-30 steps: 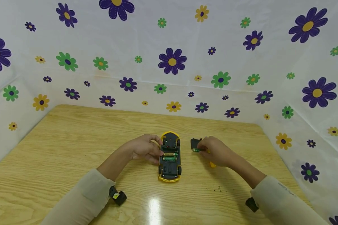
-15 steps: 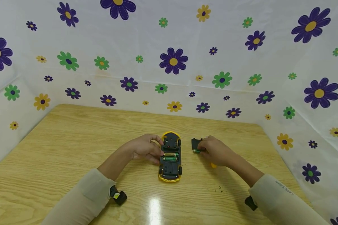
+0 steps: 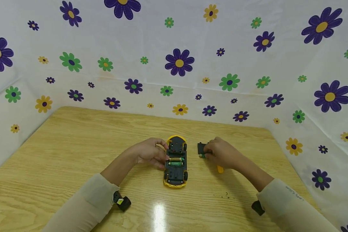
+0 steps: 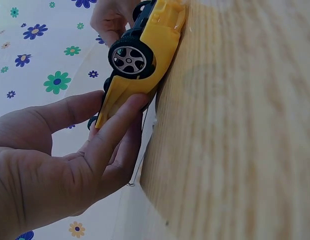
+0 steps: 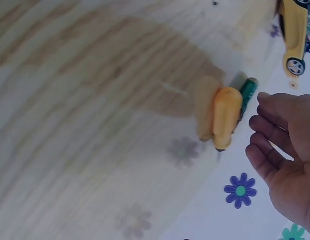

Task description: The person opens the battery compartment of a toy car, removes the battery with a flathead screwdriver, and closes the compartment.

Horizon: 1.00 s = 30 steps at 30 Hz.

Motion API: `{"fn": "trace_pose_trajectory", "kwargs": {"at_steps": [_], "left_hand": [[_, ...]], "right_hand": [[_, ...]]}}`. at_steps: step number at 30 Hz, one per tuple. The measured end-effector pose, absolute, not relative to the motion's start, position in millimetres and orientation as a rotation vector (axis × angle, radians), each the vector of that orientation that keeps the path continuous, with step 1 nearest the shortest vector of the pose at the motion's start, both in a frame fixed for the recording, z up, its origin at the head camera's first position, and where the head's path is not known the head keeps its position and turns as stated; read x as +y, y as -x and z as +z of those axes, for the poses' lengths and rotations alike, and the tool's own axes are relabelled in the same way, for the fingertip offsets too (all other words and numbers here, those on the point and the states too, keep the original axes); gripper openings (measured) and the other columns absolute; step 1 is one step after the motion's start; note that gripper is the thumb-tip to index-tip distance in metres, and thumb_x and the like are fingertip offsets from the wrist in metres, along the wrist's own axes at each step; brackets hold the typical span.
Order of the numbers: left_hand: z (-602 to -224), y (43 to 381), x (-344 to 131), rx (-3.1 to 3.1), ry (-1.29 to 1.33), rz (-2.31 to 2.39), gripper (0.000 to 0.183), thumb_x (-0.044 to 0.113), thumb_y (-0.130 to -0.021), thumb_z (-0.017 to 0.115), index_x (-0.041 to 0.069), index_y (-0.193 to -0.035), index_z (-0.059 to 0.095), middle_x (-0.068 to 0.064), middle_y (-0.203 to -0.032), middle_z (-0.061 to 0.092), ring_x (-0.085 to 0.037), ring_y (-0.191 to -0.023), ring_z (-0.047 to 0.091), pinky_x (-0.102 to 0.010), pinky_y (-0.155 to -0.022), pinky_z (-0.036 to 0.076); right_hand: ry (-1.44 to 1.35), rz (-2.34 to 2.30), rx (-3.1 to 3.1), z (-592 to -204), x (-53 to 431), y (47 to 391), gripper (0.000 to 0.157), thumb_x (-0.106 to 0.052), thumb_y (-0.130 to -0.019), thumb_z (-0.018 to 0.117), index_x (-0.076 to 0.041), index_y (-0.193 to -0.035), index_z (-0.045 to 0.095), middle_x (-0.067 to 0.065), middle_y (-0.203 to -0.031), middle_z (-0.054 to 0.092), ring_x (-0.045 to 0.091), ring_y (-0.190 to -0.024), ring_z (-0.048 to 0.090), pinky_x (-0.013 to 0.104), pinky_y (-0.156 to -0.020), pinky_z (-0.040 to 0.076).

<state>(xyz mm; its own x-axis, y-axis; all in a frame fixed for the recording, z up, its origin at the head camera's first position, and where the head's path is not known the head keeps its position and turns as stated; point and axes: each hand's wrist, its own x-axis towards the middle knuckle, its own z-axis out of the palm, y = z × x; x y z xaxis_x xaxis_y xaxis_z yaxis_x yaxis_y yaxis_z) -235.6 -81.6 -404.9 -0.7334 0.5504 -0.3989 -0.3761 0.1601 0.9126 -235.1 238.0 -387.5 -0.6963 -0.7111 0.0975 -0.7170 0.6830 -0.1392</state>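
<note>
A yellow toy car lies wheels up, its battery compartment uncovered. Two green-and-gold batteries sit side by side inside. My left hand grips the car's left side, thumb at the chassis edge and fingers along the yellow body. To the right, my right hand reaches over a loose green battery on the table, fingers loosely bent with the tips close to it. The black battery cover lies just behind, partly hidden by the fingers. An orange handle-shaped piece rests beside the battery.
Several tiny dark pieces lie on the wooden table, nearer me on the right. A white flower-print cloth stands behind the table and at its sides. Black wrist cameras hang below both cuffs.
Both hands stay almost in place, the left on the car and the right at the loose battery. The head view shifts slightly.
</note>
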Motion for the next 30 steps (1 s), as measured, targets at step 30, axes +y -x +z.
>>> {"fn": "trace_pose_trajectory", "kwargs": {"at_steps": [30], "left_hand": [[-406.0, 236.6, -80.6, 1.739, -0.150, 1.670, 0.034, -0.008, -0.095, 0.062, 0.000, -0.125, 0.049, -0.022, -0.110, 0.063, -0.031, -0.088, 0.070, -0.045, -0.081, 0.064]], "right_hand": [[-1.477, 0.396, -2.825, -358.8, 164.0, 220.2, 0.011, -0.010, -0.096, 0.074, -0.008, -0.106, 0.074, 0.001, -0.100, 0.070, 0.017, -0.090, 0.065, 0.031, -0.076, 0.057]]}}
